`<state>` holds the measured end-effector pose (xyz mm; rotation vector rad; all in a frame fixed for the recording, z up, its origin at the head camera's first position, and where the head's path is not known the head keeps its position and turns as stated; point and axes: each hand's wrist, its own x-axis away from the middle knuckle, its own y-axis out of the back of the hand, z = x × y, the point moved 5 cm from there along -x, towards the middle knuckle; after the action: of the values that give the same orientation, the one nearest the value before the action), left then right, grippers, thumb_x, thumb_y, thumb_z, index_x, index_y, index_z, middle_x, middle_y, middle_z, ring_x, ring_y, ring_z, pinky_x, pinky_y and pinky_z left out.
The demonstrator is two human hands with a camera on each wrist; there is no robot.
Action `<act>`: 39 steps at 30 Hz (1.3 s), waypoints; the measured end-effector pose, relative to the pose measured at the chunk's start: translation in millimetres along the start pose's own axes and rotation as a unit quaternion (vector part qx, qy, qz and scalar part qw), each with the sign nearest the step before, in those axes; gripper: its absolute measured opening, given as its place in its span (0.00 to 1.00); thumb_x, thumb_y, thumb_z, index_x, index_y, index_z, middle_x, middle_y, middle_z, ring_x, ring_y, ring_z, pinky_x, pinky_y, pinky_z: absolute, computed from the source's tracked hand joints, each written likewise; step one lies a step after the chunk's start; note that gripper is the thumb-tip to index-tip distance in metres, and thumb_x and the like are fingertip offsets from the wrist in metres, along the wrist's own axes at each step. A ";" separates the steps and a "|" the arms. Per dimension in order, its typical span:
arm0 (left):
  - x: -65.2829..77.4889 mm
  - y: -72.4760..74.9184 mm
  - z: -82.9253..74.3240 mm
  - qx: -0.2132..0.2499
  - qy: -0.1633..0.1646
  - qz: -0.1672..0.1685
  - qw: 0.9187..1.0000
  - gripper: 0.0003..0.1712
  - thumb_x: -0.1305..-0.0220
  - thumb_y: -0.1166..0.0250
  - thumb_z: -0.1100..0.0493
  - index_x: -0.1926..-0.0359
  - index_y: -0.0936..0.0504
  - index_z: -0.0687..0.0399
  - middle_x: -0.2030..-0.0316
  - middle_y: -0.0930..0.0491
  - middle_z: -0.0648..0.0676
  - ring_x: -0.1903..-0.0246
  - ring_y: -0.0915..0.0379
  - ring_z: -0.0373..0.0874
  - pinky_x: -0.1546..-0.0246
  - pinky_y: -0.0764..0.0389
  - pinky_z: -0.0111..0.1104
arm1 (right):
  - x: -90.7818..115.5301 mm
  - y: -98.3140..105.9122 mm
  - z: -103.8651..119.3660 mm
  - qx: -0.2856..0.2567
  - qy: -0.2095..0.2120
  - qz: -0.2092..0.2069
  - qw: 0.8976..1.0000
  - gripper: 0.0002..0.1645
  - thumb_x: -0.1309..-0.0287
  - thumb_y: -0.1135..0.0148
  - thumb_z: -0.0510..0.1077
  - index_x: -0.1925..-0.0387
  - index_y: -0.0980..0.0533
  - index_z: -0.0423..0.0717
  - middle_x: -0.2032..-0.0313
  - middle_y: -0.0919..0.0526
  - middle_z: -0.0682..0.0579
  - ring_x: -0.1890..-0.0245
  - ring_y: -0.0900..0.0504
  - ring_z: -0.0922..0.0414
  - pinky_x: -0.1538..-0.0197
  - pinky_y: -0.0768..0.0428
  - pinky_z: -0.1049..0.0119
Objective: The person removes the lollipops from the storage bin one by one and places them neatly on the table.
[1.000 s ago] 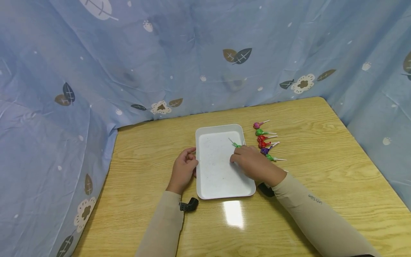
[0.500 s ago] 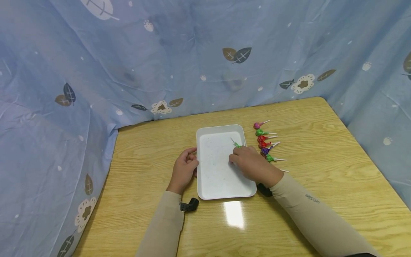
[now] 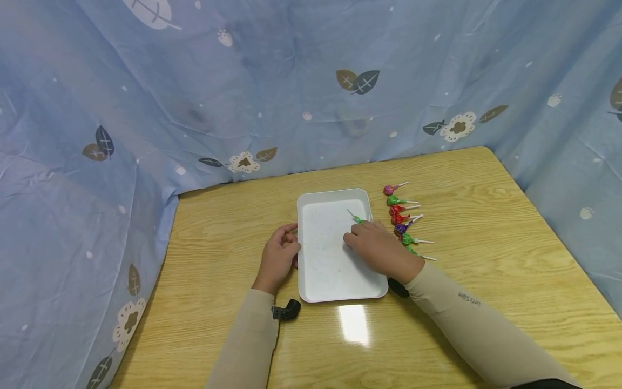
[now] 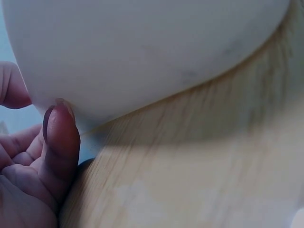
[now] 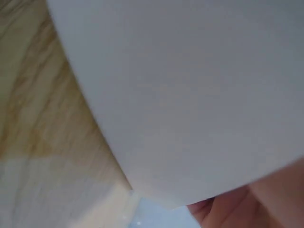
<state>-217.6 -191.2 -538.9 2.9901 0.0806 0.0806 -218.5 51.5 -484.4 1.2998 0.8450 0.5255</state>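
A white rectangular tray (image 3: 320,259) rests on the wooden table. At its left side, my left hand (image 3: 277,256) touches the wall; in the left wrist view the thumb (image 4: 64,133) lies against the outside. My right hand (image 3: 381,246) reaches over the right rim, fingers bent down inside the tray, fingertips hidden. Just beyond its knuckles, a green lollipop (image 3: 357,220) shows its stick pointing up and left; its head is partly covered. Another white stick end appears near the rim. In the right wrist view the tray wall (image 5: 180,104) hides most of the fingers (image 5: 228,209).
Right of the tray, several lollipops lie in a column, among them pink (image 3: 389,189), red (image 3: 396,209), purple (image 3: 400,228) and green (image 3: 407,239) ones, sticks mostly pointing right. A patterned blue curtain (image 3: 291,108) hangs behind the table (image 3: 233,227).
My right hand has slid a little left inside the tray, uncovering more of the nearest green lollipop outside. The green lollipop in the tray has shifted slightly. My left hand keeps its place.
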 end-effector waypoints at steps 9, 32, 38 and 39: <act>-0.8 -0.5 1.6 0.004 -0.003 -0.006 1.000 0.32 0.35 0.39 0.72 0.30 0.21 0.61 0.62 0.22 0.58 0.78 0.27 0.46 0.81 0.20 0.32 | -5.7 0.3 4.8 -0.093 0.049 0.004 0.994 0.15 0.37 0.33 0.23 0.58 0.16 0.44 0.60 0.20 0.50 0.61 0.21 0.52 0.57 0.16 0.59; -1.6 1.2 1.6 -0.005 -0.006 -0.002 1.000 0.31 0.36 0.40 0.69 0.31 0.20 0.59 0.62 0.22 0.58 0.77 0.26 0.47 0.79 0.19 0.33 | 4.0 5.5 5.3 -0.064 0.005 0.015 0.998 0.09 0.38 0.21 0.36 0.62 0.13 0.52 0.61 0.18 0.55 0.61 0.17 0.53 0.60 0.29 0.54; -1.2 0.1 1.2 -0.009 -0.007 -0.003 1.000 0.31 0.35 0.40 0.68 0.30 0.21 0.60 0.62 0.22 0.58 0.76 0.26 0.47 0.79 0.19 0.33 | 1.6 8.1 6.5 -0.166 0.030 -0.027 0.985 0.14 0.41 0.24 0.26 0.58 0.13 0.44 0.55 0.17 0.52 0.53 0.17 0.51 0.52 0.19 0.52; -1.1 -0.3 1.0 -0.010 -0.007 -0.002 1.000 0.31 0.35 0.40 0.68 0.30 0.21 0.60 0.62 0.22 0.58 0.76 0.26 0.47 0.79 0.19 0.33 | 1.4 8.8 6.8 -0.167 0.035 -0.036 0.985 0.14 0.40 0.24 0.26 0.58 0.13 0.44 0.55 0.17 0.52 0.54 0.16 0.51 0.52 0.18 0.52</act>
<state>-218.7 -191.1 -540.0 2.9705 0.0848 0.0584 -211.2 50.3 -475.9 0.9445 0.8182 0.6293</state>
